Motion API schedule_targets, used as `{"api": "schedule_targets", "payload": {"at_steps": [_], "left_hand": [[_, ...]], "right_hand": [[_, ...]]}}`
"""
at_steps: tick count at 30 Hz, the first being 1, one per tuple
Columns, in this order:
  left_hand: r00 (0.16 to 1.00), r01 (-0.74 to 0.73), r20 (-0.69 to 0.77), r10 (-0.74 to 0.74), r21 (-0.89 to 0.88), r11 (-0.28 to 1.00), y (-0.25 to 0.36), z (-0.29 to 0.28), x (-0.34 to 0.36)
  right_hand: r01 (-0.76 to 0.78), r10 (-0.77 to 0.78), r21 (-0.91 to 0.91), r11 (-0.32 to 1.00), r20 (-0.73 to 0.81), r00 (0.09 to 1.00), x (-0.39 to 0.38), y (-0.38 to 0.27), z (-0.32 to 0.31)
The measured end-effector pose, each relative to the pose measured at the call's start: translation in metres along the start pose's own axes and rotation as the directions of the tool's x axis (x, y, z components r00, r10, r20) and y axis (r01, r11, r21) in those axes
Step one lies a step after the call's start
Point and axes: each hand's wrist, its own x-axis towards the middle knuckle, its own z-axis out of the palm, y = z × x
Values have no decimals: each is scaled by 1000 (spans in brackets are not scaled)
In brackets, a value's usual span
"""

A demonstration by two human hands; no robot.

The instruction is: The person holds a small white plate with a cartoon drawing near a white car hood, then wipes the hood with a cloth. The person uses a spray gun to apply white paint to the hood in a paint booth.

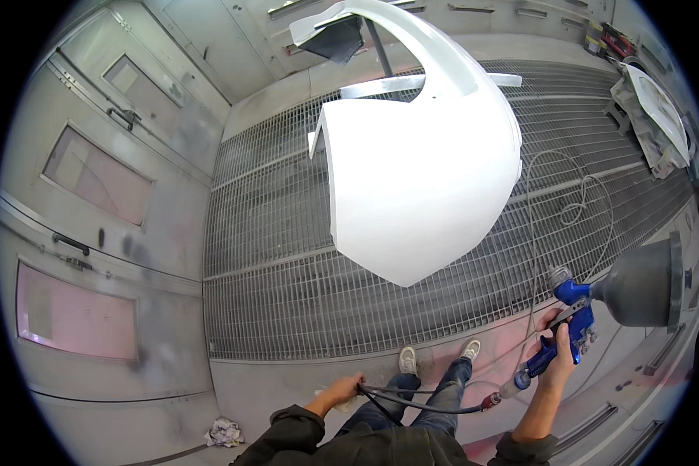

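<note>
My right hand [561, 349] is wrapped round the handle of a blue spray gun [573, 299], which is tilted so that its dark grey paint cup [641, 283] points to the right. From the gun's lower end a dark air hose [431, 405] runs left across my legs. A loop of this hose is gripped in my closed left hand [343, 391]. Ahead of me a large white car body panel [419, 171] is held up above the floor, apart from the gun and both hands. Its supports are mostly hidden.
Metal floor grating [268, 303] spreads under the panel. Doors with windows [97, 175] line the left wall. A thin pale hose [575, 210] lies coiled on the grating. Another white panel [656, 109] leans at the far right. Crumpled paper [224, 432] lies at the lower left.
</note>
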Motion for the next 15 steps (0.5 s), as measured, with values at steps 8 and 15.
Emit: {"api": "schedule_targets", "payload": {"at_steps": [8,15], "left_hand": [[995,63,-67,-70,-98,993,36,4,-1],[970,158,-167,-179,-130,979,61,41,-11]], "right_hand": [[-152,144,7,988,278,950,-16,39,-23],[-162,177,-86,983,217,960,1,57,-43]]}}
